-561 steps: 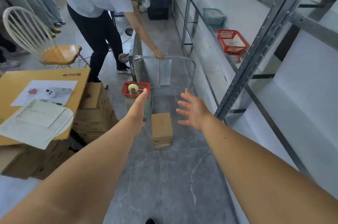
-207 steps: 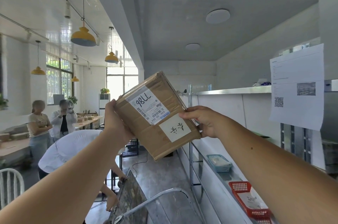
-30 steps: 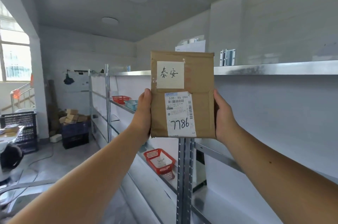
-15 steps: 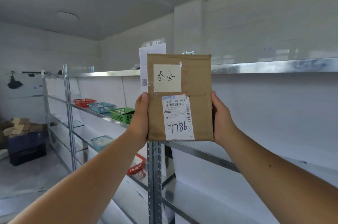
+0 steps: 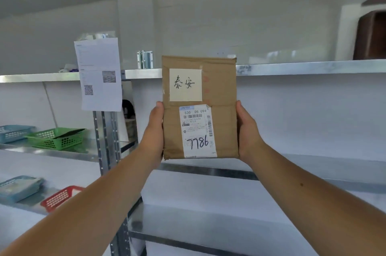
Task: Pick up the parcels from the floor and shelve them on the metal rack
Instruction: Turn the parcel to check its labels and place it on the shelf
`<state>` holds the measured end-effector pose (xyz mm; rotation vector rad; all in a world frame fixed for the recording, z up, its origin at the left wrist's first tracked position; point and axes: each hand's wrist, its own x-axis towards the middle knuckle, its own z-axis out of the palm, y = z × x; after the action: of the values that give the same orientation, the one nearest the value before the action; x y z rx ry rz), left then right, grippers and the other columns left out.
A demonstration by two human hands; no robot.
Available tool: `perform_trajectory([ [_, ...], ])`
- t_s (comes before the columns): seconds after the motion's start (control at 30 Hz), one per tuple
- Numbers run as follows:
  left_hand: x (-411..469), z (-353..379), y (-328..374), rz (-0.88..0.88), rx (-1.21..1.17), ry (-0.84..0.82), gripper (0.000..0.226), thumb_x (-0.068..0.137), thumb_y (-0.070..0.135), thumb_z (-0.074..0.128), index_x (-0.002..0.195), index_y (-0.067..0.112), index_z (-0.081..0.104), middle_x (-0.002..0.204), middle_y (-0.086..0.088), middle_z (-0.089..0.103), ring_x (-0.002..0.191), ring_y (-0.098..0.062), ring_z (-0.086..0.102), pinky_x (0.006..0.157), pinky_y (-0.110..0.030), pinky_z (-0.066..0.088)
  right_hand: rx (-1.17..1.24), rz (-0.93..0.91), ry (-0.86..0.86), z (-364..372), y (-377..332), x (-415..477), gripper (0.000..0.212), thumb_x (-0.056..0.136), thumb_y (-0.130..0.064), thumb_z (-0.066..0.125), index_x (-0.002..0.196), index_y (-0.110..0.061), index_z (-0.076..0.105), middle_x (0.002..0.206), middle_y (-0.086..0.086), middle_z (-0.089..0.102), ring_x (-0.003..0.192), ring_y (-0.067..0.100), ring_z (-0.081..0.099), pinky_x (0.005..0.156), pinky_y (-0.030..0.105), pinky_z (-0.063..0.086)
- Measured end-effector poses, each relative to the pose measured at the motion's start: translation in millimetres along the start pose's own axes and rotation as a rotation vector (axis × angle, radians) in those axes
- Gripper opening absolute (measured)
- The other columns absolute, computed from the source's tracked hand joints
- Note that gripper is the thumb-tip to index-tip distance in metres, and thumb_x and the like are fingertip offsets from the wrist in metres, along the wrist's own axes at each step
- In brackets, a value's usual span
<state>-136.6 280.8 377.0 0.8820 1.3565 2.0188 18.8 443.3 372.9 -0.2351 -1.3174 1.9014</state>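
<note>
I hold a flat brown cardboard parcel (image 5: pixel 221 109) upright in front of me, its face toward the camera. It carries a cream sticker with handwritten characters and a white shipping label marked 7786. My left hand (image 5: pixel 153 134) grips its left edge and my right hand (image 5: pixel 247 132) grips its right edge. Behind it stands the metal rack (image 5: pixel 313 67), whose top shelf edge runs level with the parcel's upper part. The middle shelf edge (image 5: pixel 208 171) lies just below the parcel's bottom.
A printed sheet with a QR code (image 5: pixel 98 74) hangs on the rack upright (image 5: pixel 106 141). On the left shelves sit a green basket (image 5: pixel 56 137), blue baskets (image 5: pixel 12 132) and a red basket (image 5: pixel 60 197). A dark wooden thing (image 5: pixel 369 34) stands at the top right.
My view has swung right along the rack, so the upright and baskets slid left. The parcel stays upright in both hands, a little lower in view.
</note>
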Motion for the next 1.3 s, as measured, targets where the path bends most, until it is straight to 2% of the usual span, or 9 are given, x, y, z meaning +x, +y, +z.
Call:
perform_trajectory([
  [0.2,9,69,-33,-0.071,-0.009,-0.154,0.069,0.104,0.078,0.028,0.137,0.036,0.072,0.121,0.000,0.084,0.114,-0.027,0.079,0.101,-0.047,0.062,-0.036,-0.063,0.228,-63,-33,-44,0.062,0.097,-0.070,0.052,0.130,-0.023,0.077,0.133,0.008,0.076,0.120,0.037,0.073,0.104,0.060,0.056],
  [0.37,8,143,-65,-0.118,-0.020,-0.297,0.068,0.105,0.076,0.029,0.142,0.035,0.068,0.125,-0.001,0.082,0.116,-0.028,0.078,0.099,-0.046,0.063,-0.050,-0.133,0.403,-118,-65,-93,0.064,0.098,-0.070,0.051,0.130,-0.022,0.077,0.135,0.008,0.075,0.119,0.038,0.073,0.105,0.061,0.055],
  [0.57,-9,248,-99,-0.178,-0.067,-0.516,0.070,0.104,0.078,0.030,0.144,0.034,0.067,0.131,-0.001,0.080,0.123,-0.030,0.076,0.112,-0.056,0.055,-0.086,-0.214,0.587,-188,-114,-160,0.063,0.096,-0.071,0.053,0.130,-0.023,0.077,0.134,0.007,0.075,0.120,0.036,0.073,0.105,0.062,0.055],
  [0.73,-36,337,-121,-0.184,-0.108,-0.703,0.092,0.079,0.092,0.045,0.147,0.033,0.063,0.138,-0.003,0.077,0.127,-0.032,0.074,0.114,-0.062,0.052,-0.112,-0.240,0.710,-242,-160,-217,0.066,0.095,-0.073,0.051,0.131,-0.024,0.076,0.130,0.008,0.077,0.119,0.038,0.073,0.107,0.062,0.053],
  [0.87,-60,404,-136,-0.207,-0.154,-0.761,0.091,0.079,0.091,0.046,0.147,0.034,0.062,0.138,-0.002,0.077,0.126,-0.031,0.074,0.113,-0.062,0.054,-0.139,-0.238,0.787,-282,-197,-259,0.070,0.090,-0.078,0.053,0.130,-0.026,0.076,0.129,0.009,0.077,0.117,0.040,0.074,0.108,0.064,0.052],
  [1.0,-84,468,-149,-0.266,-0.140,-0.830,0.076,0.098,0.084,0.033,0.145,0.035,0.067,0.136,-0.002,0.078,0.124,-0.032,0.076,0.110,-0.061,0.056,-0.157,-0.262,0.869,-321,-230,-295,0.067,0.093,-0.076,0.051,0.129,-0.026,0.076,0.125,0.010,0.079,0.114,0.041,0.075,0.105,0.064,0.053],
  [1.13,-108,525,-169,-0.298,-0.146,-0.909,0.088,0.079,0.095,0.046,0.145,0.039,0.064,0.140,-0.002,0.076,0.126,-0.034,0.075,0.110,-0.066,0.053,-0.152,-0.284,0.925,-362,-253,-330,0.065,0.092,-0.077,0.052,0.128,-0.029,0.077,0.126,0.009,0.079,0.115,0.042,0.074,0.106,0.066,0.052],
  [1.23,-130,563,-185,-0.284,-0.124,-0.908,0.079,0.091,0.088,0.038,0.144,0.036,0.065,0.134,0.000,0.079,0.123,-0.029,0.076,0.110,-0.059,0.056,-0.137,-0.295,0.963,-393,-267,-357,0.065,0.093,-0.076,0.051,0.129,-0.028,0.076,0.127,0.010,0.078,0.116,0.043,0.074,0.107,0.067,0.051],
  [1.3,-145,584,-195,-0.302,-0.116,-0.925,0.081,0.089,0.089,0.038,0.146,0.037,0.063,0.134,0.001,0.079,0.123,-0.029,0.076,0.111,-0.059,0.055,-0.134,-0.303,0.986,-410,-274,-373,0.063,0.095,-0.073,0.050,0.123,-0.025,0.080,0.124,0.012,0.079,0.114,0.042,0.074,0.107,0.064,0.052],
])
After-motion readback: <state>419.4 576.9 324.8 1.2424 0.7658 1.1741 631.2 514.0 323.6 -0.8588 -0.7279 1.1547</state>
